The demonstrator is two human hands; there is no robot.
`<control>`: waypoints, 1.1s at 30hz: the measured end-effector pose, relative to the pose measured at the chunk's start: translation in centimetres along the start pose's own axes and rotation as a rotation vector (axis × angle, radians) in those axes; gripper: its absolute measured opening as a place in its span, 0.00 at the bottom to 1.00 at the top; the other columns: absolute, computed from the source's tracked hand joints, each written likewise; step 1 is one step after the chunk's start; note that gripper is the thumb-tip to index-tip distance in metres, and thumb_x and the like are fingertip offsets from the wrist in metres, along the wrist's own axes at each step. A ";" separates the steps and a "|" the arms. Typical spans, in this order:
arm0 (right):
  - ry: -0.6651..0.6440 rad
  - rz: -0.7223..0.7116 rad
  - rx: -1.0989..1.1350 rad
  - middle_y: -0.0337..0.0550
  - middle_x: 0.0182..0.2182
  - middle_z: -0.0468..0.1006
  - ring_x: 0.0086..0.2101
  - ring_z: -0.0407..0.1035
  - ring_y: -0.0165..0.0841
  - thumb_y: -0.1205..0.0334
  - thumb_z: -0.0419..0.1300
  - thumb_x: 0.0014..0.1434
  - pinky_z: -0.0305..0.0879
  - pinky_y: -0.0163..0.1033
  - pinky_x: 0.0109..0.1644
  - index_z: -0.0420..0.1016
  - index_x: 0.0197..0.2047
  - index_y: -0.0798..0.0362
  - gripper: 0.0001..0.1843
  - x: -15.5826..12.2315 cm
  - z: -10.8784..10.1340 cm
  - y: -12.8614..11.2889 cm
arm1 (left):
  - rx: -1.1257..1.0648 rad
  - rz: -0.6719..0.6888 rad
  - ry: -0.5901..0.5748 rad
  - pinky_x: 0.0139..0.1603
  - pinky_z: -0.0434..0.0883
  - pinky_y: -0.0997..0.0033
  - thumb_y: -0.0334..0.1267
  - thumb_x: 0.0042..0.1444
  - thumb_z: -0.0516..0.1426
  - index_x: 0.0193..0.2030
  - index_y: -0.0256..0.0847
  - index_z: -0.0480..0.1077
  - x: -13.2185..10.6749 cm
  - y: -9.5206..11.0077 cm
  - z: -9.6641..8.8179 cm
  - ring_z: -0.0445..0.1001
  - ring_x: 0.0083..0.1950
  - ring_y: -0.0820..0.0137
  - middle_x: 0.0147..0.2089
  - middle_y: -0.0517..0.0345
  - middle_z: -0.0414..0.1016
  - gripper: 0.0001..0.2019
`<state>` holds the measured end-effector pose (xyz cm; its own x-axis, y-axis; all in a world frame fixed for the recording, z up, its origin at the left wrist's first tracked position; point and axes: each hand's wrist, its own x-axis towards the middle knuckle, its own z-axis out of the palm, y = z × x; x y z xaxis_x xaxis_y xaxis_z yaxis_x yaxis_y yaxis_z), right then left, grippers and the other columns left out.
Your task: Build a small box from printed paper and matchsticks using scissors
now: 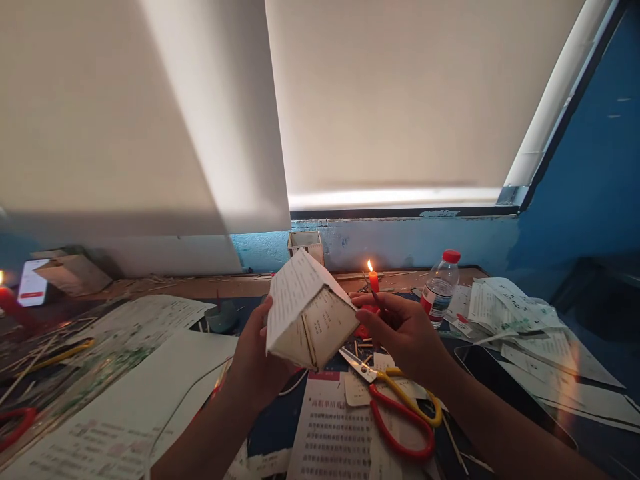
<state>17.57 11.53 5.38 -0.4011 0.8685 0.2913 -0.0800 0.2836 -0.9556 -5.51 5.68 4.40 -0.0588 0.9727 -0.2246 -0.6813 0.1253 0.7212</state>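
A small house-shaped model of printed paper or card (313, 313) is tilted in the air in front of me. My left hand (260, 363) is closed around its left side and underside, with some fingers hidden behind it. Close to the model's right corner is my right hand (407, 330), its fingers pinched on what looks like a thin dark stick; whether they also touch the card I cannot tell. Just beyond these fingers burns a red candle (373, 277). Scissors with red and yellow handles (405, 413) lie partly open below, on printed sheets (330, 427).
A clear bottle with a red cap (440, 290) stands right of the candle. Papers (520, 313) and a dark tablet-like device (515, 393) lie at right. An open card box (306, 245) stands by the wall. At left are a phone (33, 283), another lit candle (13, 303) and thin sticks.
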 end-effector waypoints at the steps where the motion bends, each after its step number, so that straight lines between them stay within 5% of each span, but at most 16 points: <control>1: 0.003 -0.003 0.005 0.34 0.22 0.72 0.22 0.63 0.26 0.46 0.68 0.64 0.59 0.33 0.25 0.83 0.48 0.54 0.20 0.1 -0.1 -0.1 | 0.014 0.016 -0.022 0.50 0.79 0.51 0.54 0.59 0.61 0.59 0.42 0.75 0.0 0.1 -0.2 0.82 0.53 0.47 0.49 0.47 0.85 0.26; 6: 0.032 0.060 0.016 0.33 0.20 0.72 0.19 0.61 0.24 0.41 0.59 0.69 0.55 0.31 0.21 0.82 0.48 0.52 0.23 0.7 -1.1 -0.5 | 0.241 0.232 -0.249 0.55 0.77 0.54 0.48 0.51 0.70 0.50 0.41 0.78 0.3 0.0 -1.5 0.80 0.57 0.45 0.49 0.46 0.84 0.21; 9: -0.011 0.144 0.054 0.36 0.28 0.77 0.19 0.64 0.24 0.39 0.60 0.68 0.56 0.31 0.21 0.80 0.47 0.51 0.23 1.1 -1.3 -0.2 | 0.298 0.233 -0.294 0.53 0.77 0.54 0.43 0.45 0.74 0.58 0.43 0.74 0.2 -0.4 -1.9 0.80 0.56 0.44 0.50 0.44 0.83 0.33; 13: -0.053 0.235 0.107 0.33 0.23 0.72 0.20 0.65 0.25 0.37 0.60 0.66 0.59 0.31 0.23 0.79 0.49 0.51 0.25 1.0 -1.0 0.2 | 0.423 0.327 -0.476 0.54 0.76 0.57 0.48 0.43 0.75 0.72 0.51 0.59 -0.2 -1.3 -1.8 0.73 0.65 0.44 0.67 0.42 0.72 0.50; 19: -0.091 0.253 0.140 0.33 0.22 0.71 0.20 0.62 0.24 0.37 0.58 0.68 0.56 0.28 0.22 0.78 0.50 0.51 0.26 0.9 -0.9 0.4 | 0.467 0.351 -0.601 0.66 0.68 0.50 0.56 0.45 0.74 0.76 0.57 0.50 -0.9 -1.8 -1.5 0.63 0.73 0.41 0.75 0.44 0.59 0.56; 24: -0.117 0.201 0.123 0.39 0.36 0.79 0.22 0.64 0.22 0.40 0.61 0.67 0.57 0.29 0.24 0.77 0.53 0.50 0.23 1.1 -1.1 1.1 | 0.449 0.392 -0.602 0.67 0.67 0.46 0.59 0.43 0.73 0.74 0.52 0.55 -0.7 -2.2 -1.4 0.62 0.72 0.39 0.75 0.42 0.59 0.54; 29: -0.141 0.167 0.095 0.33 0.27 0.71 0.23 0.63 0.25 0.41 0.61 0.68 0.56 0.31 0.24 0.77 0.52 0.52 0.23 1.2 -1.0 1.1 | 0.354 0.428 -0.517 0.63 0.70 0.48 0.72 0.49 0.63 0.70 0.46 0.64 -0.4 -2.1 -1.4 0.67 0.68 0.41 0.69 0.41 0.67 0.48; 33: -0.145 0.143 0.083 0.32 0.26 0.68 0.23 0.62 0.26 0.42 0.61 0.69 0.57 0.32 0.25 0.77 0.51 0.52 0.22 0.8 -0.7 0.0 | 0.350 0.451 -0.331 0.59 0.73 0.57 0.59 0.61 0.61 0.65 0.43 0.71 -0.6 -1.5 -1.0 0.71 0.65 0.49 0.63 0.42 0.74 0.31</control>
<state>17.91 12.52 5.64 -0.5405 0.8280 0.1492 -0.0859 0.1222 -0.9888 -5.21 4.74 2.80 -0.0178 0.9463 0.3227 -0.3611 -0.3071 0.8805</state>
